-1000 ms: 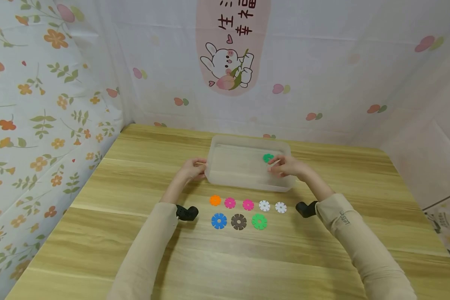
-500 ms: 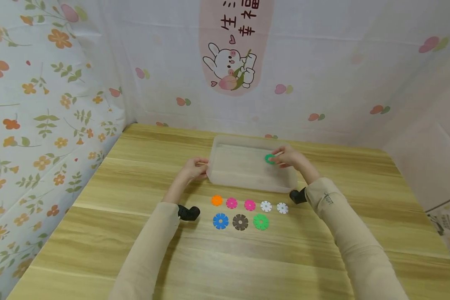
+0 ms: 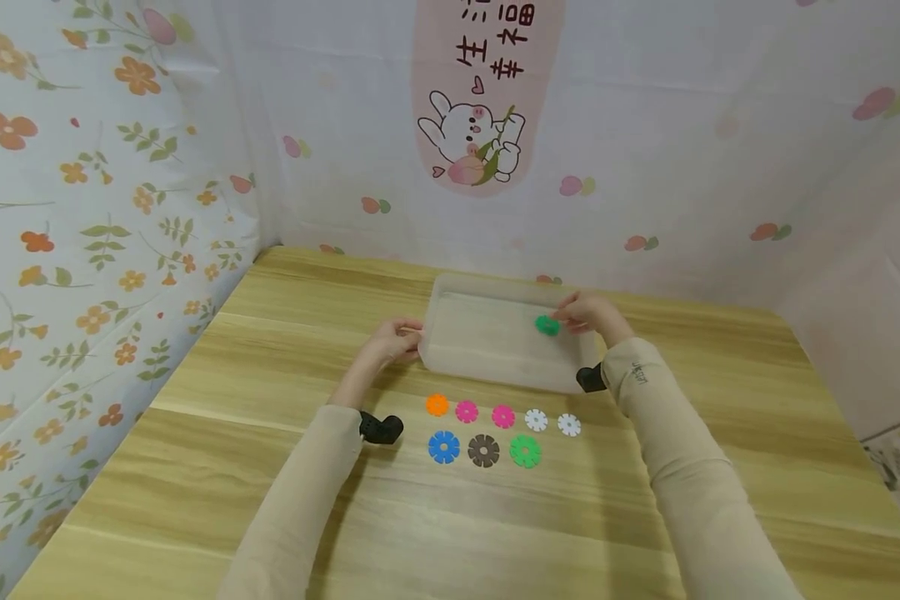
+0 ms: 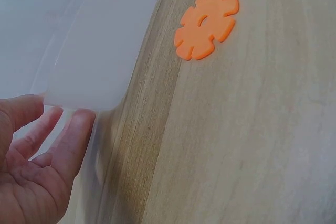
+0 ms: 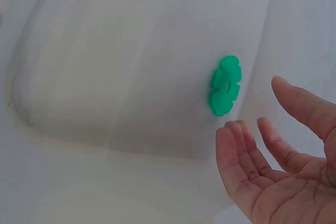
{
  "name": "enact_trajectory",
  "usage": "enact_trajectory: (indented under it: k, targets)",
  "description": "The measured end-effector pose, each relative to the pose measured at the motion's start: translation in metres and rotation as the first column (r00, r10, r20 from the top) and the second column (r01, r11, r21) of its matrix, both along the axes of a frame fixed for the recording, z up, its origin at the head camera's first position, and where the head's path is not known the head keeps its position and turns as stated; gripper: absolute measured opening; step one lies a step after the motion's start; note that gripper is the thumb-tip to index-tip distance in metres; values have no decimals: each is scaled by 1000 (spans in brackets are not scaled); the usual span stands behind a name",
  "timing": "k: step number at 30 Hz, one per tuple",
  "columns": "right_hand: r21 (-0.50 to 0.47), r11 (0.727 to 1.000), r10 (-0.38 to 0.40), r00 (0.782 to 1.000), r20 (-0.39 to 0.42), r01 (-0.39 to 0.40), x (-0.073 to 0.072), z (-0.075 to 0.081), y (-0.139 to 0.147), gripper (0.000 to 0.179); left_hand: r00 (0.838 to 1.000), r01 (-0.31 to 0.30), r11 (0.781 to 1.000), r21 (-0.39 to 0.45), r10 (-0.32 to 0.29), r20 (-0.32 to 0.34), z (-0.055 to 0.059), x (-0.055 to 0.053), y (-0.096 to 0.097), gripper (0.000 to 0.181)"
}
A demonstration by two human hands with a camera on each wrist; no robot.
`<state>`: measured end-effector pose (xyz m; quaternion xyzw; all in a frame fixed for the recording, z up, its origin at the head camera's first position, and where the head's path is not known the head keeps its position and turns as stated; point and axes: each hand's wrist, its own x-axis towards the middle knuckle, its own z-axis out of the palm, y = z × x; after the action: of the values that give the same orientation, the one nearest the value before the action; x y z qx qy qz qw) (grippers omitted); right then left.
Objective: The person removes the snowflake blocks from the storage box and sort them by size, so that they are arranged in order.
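A translucent white plastic box (image 3: pixel 495 337) stands on the table. At its left end, my left hand (image 3: pixel 393 342) holds the rim. In the left wrist view, that hand (image 4: pixel 42 156) has its fingertips against the box's corner. Inside the box towards the right lies a green flower-shaped disc (image 3: pixel 547 325), a slotted toy piece with a hole. My right hand (image 3: pixel 588 315) reaches over the right end beside this disc. In the right wrist view, the right hand's thumb and fingers (image 5: pixel 226 150) are spread apart, and the green disc (image 5: pixel 226 86) lies free of them.
In front of the box, slotted discs lie in two rows: orange (image 3: pixel 437 405), pink (image 3: pixel 503 417) and white (image 3: pixel 536 420), then blue (image 3: pixel 444 447), brown (image 3: pixel 483 451) and light green (image 3: pixel 525 452). A printed cloth (image 3: pixel 607 125) hangs behind the wooden table (image 3: pixel 480 533).
My right hand moved up and right beside the green disc, covered part of it half a second ago, and is now apart from it. The left hand stays at the box. The view shifts slightly.
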<state>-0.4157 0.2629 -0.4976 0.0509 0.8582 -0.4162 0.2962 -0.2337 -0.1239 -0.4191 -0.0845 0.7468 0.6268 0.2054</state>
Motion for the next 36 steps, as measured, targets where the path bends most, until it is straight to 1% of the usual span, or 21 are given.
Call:
enact_trajectory:
  k: [2, 3, 4, 5, 6, 9, 10, 12, 15, 17, 18, 19, 21, 23, 24, 27, 29, 31, 32, 34, 36]
  targets:
    - [36, 999, 16, 1000, -6, -16, -10, -12, 2, 34, 1000, 1, 1000, -1, -1, -3, 0, 0, 0, 36]
    - [62, 998, 19, 1000, -10, -18, -10, -13, 0, 29, 1000, 3, 1000, -4, -3, -6, 0, 0, 0, 36]
    - [85, 996, 24, 1000, -6, -23, -6, -8, -5, 24, 1000, 5, 1000, -8, -5, -6, 0, 1, 0, 36]
    - [101, 994, 42, 999, -12, -41, -2, -2, -8, 25, 1000, 6, 1000, -11, -6, -7, 0, 0, 0, 36]
    - [130, 990, 51, 999, -18, -48, 6, 8, -15, 25, 1000, 5, 1000, -13, -5, -7, 0, 0, 0, 36]
    - [198, 979, 40, 999, -6, -38, 47, 55, -45, 28, 1000, 1, 1000, -19, -1, -3, -1, 0, 0, 36]
    - [207, 978, 31, 1000, -1, -30, 61, 72, -54, 29, 1000, -1, 1000, -17, 1, -3, -1, 0, 0, 36]
    - [226, 974, -1, 1000, 4, 0, 82, 97, -70, 27, 1000, -5, 1000, -14, 5, -1, -2, 0, 0, 35]
    - [272, 962, 13, 1000, -9, -10, 103, 119, -84, 21, 1000, -6, 1000, -13, 6, -6, -2, 0, 0, 36]
    - [313, 949, 35, 999, -19, -27, 111, 126, -90, 16, 1000, -6, 1000, -14, 6, -8, -3, 0, 0, 35]
    - [340, 940, 43, 999, -30, -31, 116, 130, -93, 18, 1000, -6, 1000, -14, 6, -10, -3, 0, 0, 35]
    - [369, 929, 62, 997, -45, -41, 117, 130, -95, 20, 1000, -7, 1000, -14, 7, -10, -3, 0, 0, 35]
    - [399, 916, 74, 996, -54, -47, 112, 124, -94, 23, 1000, -8, 1000, -12, 8, -8, -3, 0, 0, 35]
    - [422, 905, 84, 995, -53, -54, 99, 110, -88, 24, 1000, -9, 1000, -7, 9, -3, -4, 0, 1, 35]
    - [413, 908, 100, 993, -57, -68, 95, 105, -84, 23, 1000, -9, 1000, -6, 9, -2, -4, 0, 1, 34]
    - [414, 905, 129, 990, -62, -92, 60, 64, -64, 34, 1000, -7, 1000, -10, 7, -5, -5, -1, 2, 34]
    - [387, 916, 152, 985, -86, -107, 31, 28, -45, 41, 1000, -5, 1000, -12, 5, -10, -5, -1, 2, 34]
    - [370, 923, 148, 985, -83, -108, -1, -9, -28, 46, 1000, -5, 1000, -14, 5, -14, -5, -1, 3, 34]
    - [353, 928, 155, 984, -88, -114, -12, -22, -21, 46, 1000, -7, 1000, -13, 6, -15, -5, -1, 2, 35]
    - [326, 938, 150, 986, -73, -118, -24, -36, -14, 45, 1000, -6, 1000, -15, 6, -18, -4, 0, 2, 35]
    - [315, 942, 138, 988, -63, -111, -23, -34, -16, 41, 1000, -5, 1000, -19, 4, -23, -3, 1, 1, 36]
